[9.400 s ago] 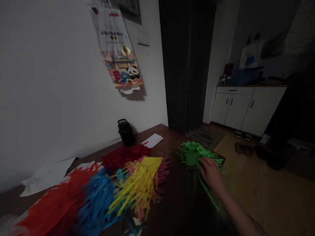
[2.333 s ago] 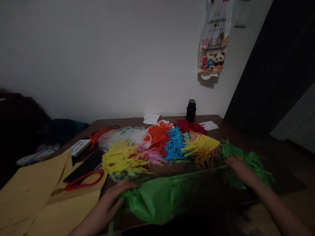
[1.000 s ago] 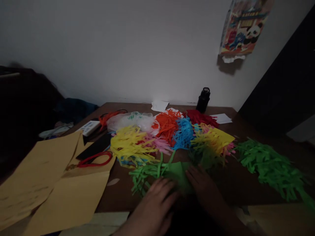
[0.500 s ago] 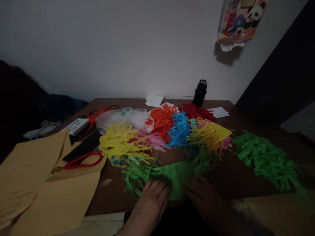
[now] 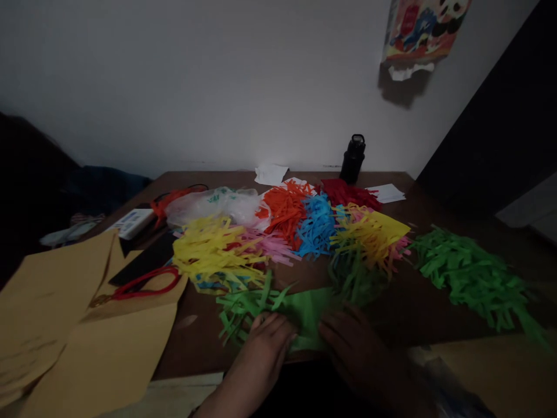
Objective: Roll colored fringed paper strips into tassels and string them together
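A green paper sheet (image 5: 307, 307) with fringes cut at both ends lies near the front edge of the brown table (image 5: 413, 313). My left hand (image 5: 265, 342) rests on its left part, fingers stretched flat over the paper. My right hand (image 5: 348, 342) presses on its right part, fingers spread; it is in shadow. Behind the sheet lie heaps of cut fringes: yellow (image 5: 209, 252), pink (image 5: 272, 247), orange (image 5: 285, 209), blue (image 5: 317, 223), dark red (image 5: 348, 194) and another yellow one (image 5: 374, 232). A separate green fringe pile (image 5: 470, 276) lies at the right.
Tan paper sheets (image 5: 87, 331) cover the table's left end, with red-handled scissors (image 5: 139, 284) on them. A black bottle (image 5: 353, 158) stands by the white wall. A clear plastic bag (image 5: 213, 203), white slips (image 5: 270, 173) and a poster (image 5: 424, 26) are also in view.
The green sheet was carried from the right and laid flat in front of me. Both hands came together onto it; in the last half second they barely shifted.
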### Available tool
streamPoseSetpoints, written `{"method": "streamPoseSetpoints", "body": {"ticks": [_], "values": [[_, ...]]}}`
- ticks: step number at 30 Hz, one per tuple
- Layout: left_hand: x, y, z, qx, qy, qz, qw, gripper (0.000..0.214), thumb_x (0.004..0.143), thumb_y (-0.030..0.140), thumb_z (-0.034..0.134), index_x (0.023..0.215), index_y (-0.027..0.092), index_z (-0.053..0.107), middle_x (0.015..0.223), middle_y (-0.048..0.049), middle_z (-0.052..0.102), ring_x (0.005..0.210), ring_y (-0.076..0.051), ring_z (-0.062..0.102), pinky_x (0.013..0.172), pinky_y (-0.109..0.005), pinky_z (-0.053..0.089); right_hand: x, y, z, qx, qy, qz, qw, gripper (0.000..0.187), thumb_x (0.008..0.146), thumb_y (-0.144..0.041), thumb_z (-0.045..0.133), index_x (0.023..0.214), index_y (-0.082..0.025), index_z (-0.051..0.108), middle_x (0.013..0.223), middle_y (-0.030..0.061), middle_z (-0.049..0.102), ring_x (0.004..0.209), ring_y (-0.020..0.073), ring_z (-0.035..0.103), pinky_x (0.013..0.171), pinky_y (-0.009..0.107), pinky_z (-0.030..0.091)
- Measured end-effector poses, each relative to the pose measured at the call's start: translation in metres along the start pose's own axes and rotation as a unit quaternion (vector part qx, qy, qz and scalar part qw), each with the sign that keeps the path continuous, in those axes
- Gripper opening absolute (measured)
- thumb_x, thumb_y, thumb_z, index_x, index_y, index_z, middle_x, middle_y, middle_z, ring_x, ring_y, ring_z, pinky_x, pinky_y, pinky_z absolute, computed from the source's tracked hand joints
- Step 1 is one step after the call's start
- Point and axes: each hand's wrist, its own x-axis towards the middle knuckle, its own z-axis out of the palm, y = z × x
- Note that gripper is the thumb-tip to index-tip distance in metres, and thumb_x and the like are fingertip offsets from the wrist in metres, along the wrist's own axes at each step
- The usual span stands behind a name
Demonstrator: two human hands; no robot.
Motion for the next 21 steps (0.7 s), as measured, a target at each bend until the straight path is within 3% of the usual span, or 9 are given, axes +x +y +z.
{"method": "streamPoseSetpoints", "body": {"ticks": [4,7,10,13,14,17,21], "values": [[0.001,0.001,0.0,-0.015,0.0,-0.007,1.0,0.026,0.095,0.011,0.039,0.082,0.02,0.06,0.083,-0.0039,0.068,0.082,-0.021,0.063,0.08,-0.037,0.046,0.003,-0.003,-0.005,0.032,0.0,0.008,0.999,0.026,0.094,-0.021,0.052,0.119,-0.017,0.059,0.113,0.0068,0.07,0.107,0.0212,0.063,0.109,0.048,0.039],[0.001,0.003,-0.001,-0.015,-0.012,-0.015,1.0,0.027,0.096,0.012,0.039,0.082,0.02,0.06,0.083,-0.004,0.067,0.082,-0.022,0.062,0.08,-0.037,0.046,0.006,-0.008,-0.007,0.024,0.013,0.007,1.0,0.032,0.094,-0.034,0.056,0.121,-0.016,0.058,0.116,0.008,0.069,0.109,0.0228,0.062,0.11,0.048,0.037],[0.002,0.004,-0.003,-0.019,-0.022,-0.023,0.999,0.027,0.097,0.014,0.038,0.084,0.02,0.061,0.083,-0.004,0.066,0.082,-0.022,0.062,0.082,-0.04,0.046,0.011,-0.012,0.0,-0.009,0.032,0.001,0.999,0.027,0.097,-0.018,0.045,0.12,-0.016,0.059,0.114,0.0076,0.07,0.111,0.022,0.061,0.112,0.047,0.032],[0.001,0.006,-0.005,-0.009,-0.018,-0.013,1.0,0.016,0.093,0.012,0.047,0.093,0.02,0.061,0.091,-0.0054,0.068,0.089,-0.024,0.062,0.088,-0.044,0.044,0.014,-0.013,0.012,-0.012,0.065,0.006,0.998,0.035,0.093,-0.005,0.034,0.114,-0.015,0.06,0.1,0.0075,0.071,0.098,0.0191,0.064,0.108,0.043,0.035],[0.001,0.007,-0.006,0.001,-0.011,-0.002,1.0,0.015,0.09,0.012,0.053,0.1,0.02,0.061,0.099,-0.0068,0.068,0.095,-0.025,0.061,0.091,-0.046,0.043,0.014,-0.013,0.016,-0.01,0.073,0.007,0.997,0.035,0.092,-0.004,0.033,0.112,-0.014,0.06,0.095,0.0075,0.071,0.092,0.0187,0.065,0.107,0.042,0.036],[-0.002,0.011,-0.002,0.029,0.007,0.037,0.999,0.04,0.079,0.014,0.068,0.117,0.021,0.056,0.121,-0.0098,0.064,0.11,-0.03,0.056,0.099,-0.052,0.037,0.008,-0.011,0.029,-0.01,0.076,0.011,0.997,0.032,0.094,-0.006,0.032,0.108,-0.015,0.06,0.088,0.0062,0.071,0.084,0.0185,0.064,0.103,0.042,0.037],[-0.004,0.019,0.007,0.033,0.047,0.045,0.997,0.045,0.079,0.016,0.068,0.122,0.02,0.053,0.117,-0.009,0.066,0.107,-0.03,0.057,0.1,-0.053,0.035,0.002,-0.01,0.039,-0.033,0.079,0.029,0.996,0.034,0.1,-0.011,0.028,0.11,-0.014,0.06,0.085,0.0051,0.07,0.078,0.0179,0.063,0.098,0.043,0.037]]}}
